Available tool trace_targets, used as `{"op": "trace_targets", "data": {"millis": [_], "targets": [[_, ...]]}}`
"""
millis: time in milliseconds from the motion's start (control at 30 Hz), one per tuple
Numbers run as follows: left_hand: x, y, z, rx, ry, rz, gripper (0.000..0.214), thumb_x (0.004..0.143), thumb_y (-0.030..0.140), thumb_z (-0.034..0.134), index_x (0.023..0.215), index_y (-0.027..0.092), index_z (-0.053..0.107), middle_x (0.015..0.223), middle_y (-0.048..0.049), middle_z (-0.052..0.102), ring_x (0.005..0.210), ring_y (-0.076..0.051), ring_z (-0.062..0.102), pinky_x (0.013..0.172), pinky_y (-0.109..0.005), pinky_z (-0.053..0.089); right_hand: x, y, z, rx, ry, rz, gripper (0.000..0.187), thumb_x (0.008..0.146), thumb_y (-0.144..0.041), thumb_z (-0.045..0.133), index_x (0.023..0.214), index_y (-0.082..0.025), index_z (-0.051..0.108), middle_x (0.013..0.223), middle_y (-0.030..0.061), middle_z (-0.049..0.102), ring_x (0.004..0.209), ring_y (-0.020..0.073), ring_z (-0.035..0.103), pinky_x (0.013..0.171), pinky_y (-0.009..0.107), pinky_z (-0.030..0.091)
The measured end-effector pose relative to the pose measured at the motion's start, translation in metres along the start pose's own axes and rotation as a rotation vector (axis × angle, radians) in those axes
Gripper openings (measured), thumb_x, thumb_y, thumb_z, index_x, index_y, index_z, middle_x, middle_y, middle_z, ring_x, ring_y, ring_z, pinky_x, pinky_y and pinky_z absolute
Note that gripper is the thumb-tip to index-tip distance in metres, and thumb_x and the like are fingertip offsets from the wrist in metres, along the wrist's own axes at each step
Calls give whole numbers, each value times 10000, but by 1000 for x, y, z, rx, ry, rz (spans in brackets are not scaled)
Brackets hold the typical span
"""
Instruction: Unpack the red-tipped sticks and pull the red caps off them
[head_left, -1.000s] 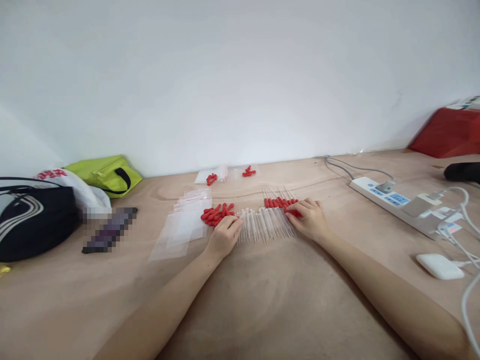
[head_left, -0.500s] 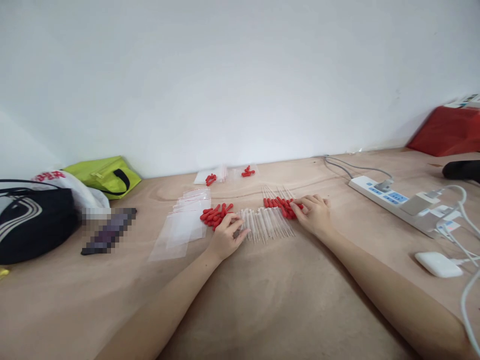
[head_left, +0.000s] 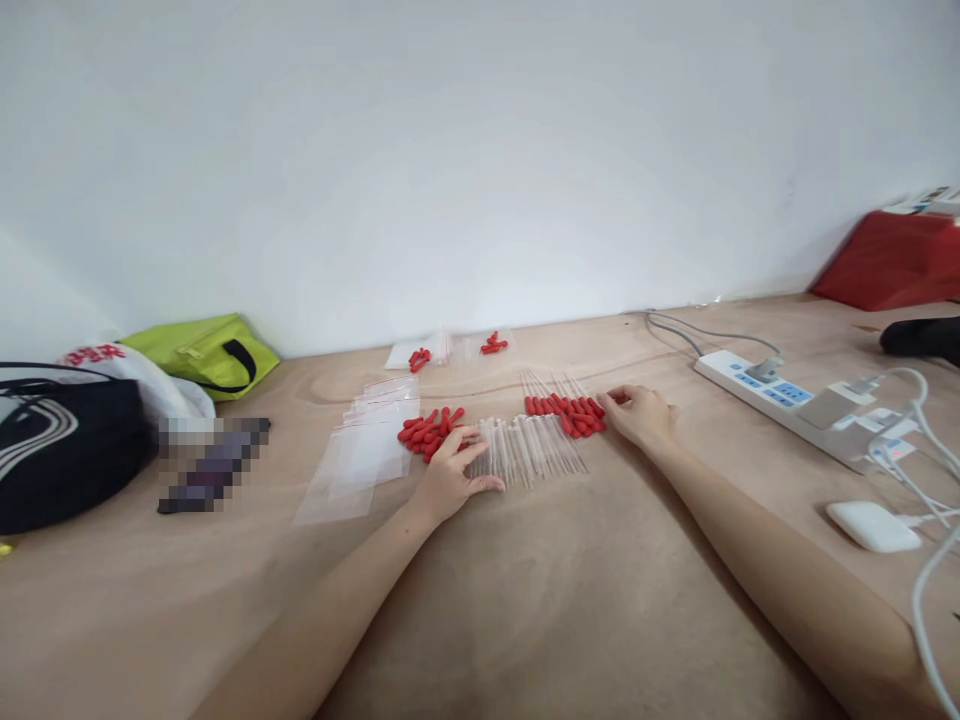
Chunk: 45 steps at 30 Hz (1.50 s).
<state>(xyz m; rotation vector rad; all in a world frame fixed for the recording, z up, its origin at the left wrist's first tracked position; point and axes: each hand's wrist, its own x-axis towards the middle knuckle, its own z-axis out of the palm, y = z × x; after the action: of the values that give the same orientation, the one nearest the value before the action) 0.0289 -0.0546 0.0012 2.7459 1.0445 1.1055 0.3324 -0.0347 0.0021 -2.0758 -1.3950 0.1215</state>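
Observation:
A row of thin clear glass tubes (head_left: 532, 446) lies on the wooden table (head_left: 525, 600). A heap of loose red rubber bulbs (head_left: 429, 428) sits to their left, and a second group of red bulbs (head_left: 571, 413) lies at the far ends of the tubes. My left hand (head_left: 450, 475) rests by the left end of the tube row with its fingers spread, thumb touching the tubes. My right hand (head_left: 641, 415) lies just right of the second red group, fingers loosely curled and touching the bulbs; nothing visibly held.
Clear zip bags (head_left: 360, 445) lie left of the bulbs. Two small filled bags (head_left: 450, 347) sit near the wall. A black bag (head_left: 60, 440), a green pouch (head_left: 202, 350) and a blurred flat object are at left. A power strip (head_left: 787, 400), cables and a white charger (head_left: 874, 525) are at right.
My right hand has slid rightwards off the tubes to the edge of the red bulbs. My left hand has opened its fingers and shifted slightly toward me along the tube ends.

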Motion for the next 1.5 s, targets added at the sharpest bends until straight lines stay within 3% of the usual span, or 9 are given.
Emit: {"op": "trace_targets", "data": {"millis": [300,500,600,667,767,900,1000,1300,1500], "targets": [[-1,1,2,15,-19,-3,455,660,466,625,996,161,606,1044,-109,531,989,-227,541,814,-385,499,16,-9,1,-76,-287,169,316,656,-534,513,701,-268,677,684,48,648,761,259,581,767,430,324],[0,3,-3,41,154,7,295,750,395,578,938,171,619,958,-83,539,895,-178,550,768,-340,500,18,-7,1,-87,-310,143,324,720,-490,465,670,-242,668,680,63,650,736,254,579,712,398,324],[2,5,-5,104,197,-24,188,773,343,568,859,188,633,932,-69,550,866,-175,540,777,-359,478,15,-11,-2,-54,-201,118,340,760,-470,435,685,-220,653,714,75,655,740,245,570,684,369,312],[3,5,-7,140,191,-33,164,781,314,561,868,193,630,918,-65,558,863,-179,537,794,-366,462,8,-18,-3,-20,-56,24,315,788,-429,423,725,-209,640,739,71,658,769,238,559,705,366,292],[3,7,-9,198,178,-17,264,793,288,540,1028,176,584,978,-91,555,928,-198,529,842,-373,438,-12,-33,-1,51,144,-269,250,812,-360,435,750,-195,612,751,50,658,776,210,534,739,352,257],[3,13,-11,399,219,31,424,782,310,545,1179,169,496,1147,-141,510,1097,-258,455,933,-425,365,-45,-52,4,73,286,-745,196,835,-293,467,723,-191,590,697,17,650,724,158,502,731,320,230],[6,20,-11,505,204,113,346,800,289,523,1137,208,534,1152,-127,536,1099,-250,473,965,-457,319,-64,-60,8,47,331,-962,188,842,-274,482,702,-188,573,667,-9,640,698,131,479,724,308,228],[11,31,-2,424,128,188,143,835,208,491,856,210,633,881,6,680,971,-185,584,1044,-485,199,-80,-64,20,29,337,-1130,155,839,-252,496,728,-194,587,667,-23,629,661,106,443,732,316,225],[10,29,0,363,155,187,141,833,182,489,828,187,629,855,4,690,982,-186,588,1050,-486,202,-80,-65,18,-9,323,-1119,198,821,-346,511,950,-224,601,839,6,646,780,137,475,833,365,208]]}}
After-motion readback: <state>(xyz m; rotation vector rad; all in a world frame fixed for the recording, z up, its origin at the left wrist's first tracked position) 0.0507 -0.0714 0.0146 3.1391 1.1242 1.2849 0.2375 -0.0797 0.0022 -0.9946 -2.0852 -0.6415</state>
